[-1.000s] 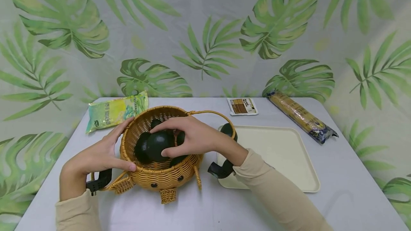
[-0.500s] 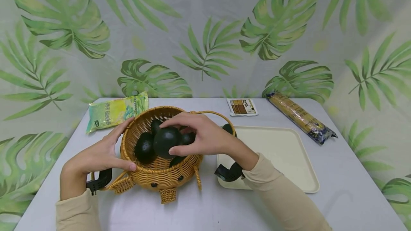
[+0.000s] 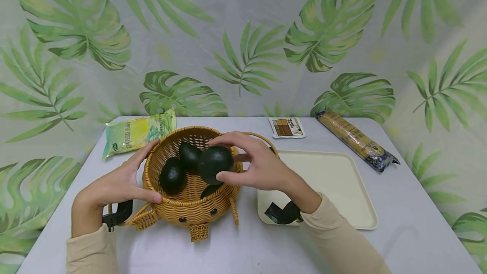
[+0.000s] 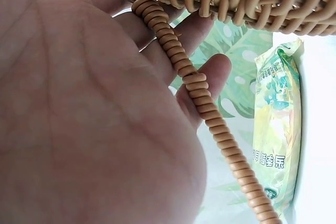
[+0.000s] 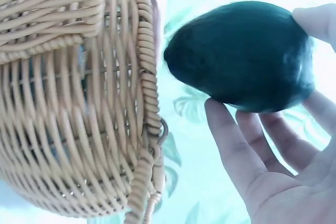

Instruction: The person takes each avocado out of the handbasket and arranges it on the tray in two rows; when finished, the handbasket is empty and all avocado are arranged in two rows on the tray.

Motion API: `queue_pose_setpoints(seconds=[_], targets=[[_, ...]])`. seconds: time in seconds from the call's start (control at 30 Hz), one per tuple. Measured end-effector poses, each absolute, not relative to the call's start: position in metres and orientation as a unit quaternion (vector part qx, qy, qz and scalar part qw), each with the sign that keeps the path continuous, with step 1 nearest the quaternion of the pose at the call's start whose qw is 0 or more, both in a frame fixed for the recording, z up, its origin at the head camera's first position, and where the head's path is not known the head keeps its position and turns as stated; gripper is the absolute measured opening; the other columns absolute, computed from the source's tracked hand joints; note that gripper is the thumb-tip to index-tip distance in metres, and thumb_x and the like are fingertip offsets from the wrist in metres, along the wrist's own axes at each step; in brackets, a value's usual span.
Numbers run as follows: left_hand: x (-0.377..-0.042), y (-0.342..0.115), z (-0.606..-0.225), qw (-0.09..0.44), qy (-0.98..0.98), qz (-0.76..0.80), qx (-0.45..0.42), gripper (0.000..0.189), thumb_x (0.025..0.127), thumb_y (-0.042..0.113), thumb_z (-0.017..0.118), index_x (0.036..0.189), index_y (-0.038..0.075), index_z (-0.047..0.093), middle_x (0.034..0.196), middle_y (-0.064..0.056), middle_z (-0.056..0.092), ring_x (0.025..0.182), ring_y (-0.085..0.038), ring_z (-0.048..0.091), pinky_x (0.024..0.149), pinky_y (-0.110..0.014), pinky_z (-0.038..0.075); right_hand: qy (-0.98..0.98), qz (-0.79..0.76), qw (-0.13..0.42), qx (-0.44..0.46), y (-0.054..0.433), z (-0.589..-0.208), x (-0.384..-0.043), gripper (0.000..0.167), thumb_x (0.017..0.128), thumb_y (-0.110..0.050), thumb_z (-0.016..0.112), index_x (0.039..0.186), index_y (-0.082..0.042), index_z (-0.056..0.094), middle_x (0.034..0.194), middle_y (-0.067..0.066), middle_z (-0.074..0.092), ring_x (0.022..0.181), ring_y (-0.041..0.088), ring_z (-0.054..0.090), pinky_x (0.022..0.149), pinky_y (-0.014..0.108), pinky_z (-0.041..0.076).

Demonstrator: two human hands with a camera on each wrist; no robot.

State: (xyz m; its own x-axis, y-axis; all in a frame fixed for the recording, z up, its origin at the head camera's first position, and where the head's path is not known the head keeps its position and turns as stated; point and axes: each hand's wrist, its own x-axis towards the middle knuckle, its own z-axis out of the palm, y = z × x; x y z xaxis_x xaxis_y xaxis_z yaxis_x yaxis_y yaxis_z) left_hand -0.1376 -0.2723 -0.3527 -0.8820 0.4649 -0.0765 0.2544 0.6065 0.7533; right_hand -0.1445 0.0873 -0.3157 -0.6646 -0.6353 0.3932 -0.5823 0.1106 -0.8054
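White covers the whole tabletop (image 3: 243,248) in front of you, and behind it hangs a pale cloth backdrop (image 3: 258,3) printed with large green leaves. Near the back edge lie a yellow-green plastic packet (image 3: 137,134) on your left, a small brown-and-white packet (image 3: 287,127), and a long golden packet with dark ends (image 3: 355,138) slanting on your right. Nearer you on that side sits a cream rectangular tray (image 3: 335,176), partly behind your forearm.

Your right hand (image 3: 258,164) holds a dark green, glossy avocado (image 3: 215,165) above the right part of a round tan wicker basket (image 3: 198,212), fingers and thumb pinching it. Its narrow tip points down towards the basket and its broad end up, so the long axis stands nearly upright; from your head it looks almost round. Two other dark avocados (image 3: 172,175) rest inside the basket. Your left hand (image 3: 118,181) steadies its left rim, thumb and fingers spread apart.
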Motion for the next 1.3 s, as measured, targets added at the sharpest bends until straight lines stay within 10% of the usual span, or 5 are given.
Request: queue_pose_setpoints(seconds=[1.3], targets=[[-0.138, -0.275, -0.353, 0.145, 0.881, 0.404, 0.2, 0.13, 0.075, 0.025, 0.092, 0.166, 0.039, 0.0, 0.172, -0.02, -0.004, 0.153, -0.055, 0.0, 0.106, -0.084, 0.016, 0.697, -0.623, -0.095, -0.342, 0.159, -0.342, -0.128, 0.051, 0.088, 0.014, 0.067, 0.138, 0.009, 0.056, 0.135, 0.001, 0.063, 0.121, 0.016, 0.059, 0.091, 0.029, 0.059]])
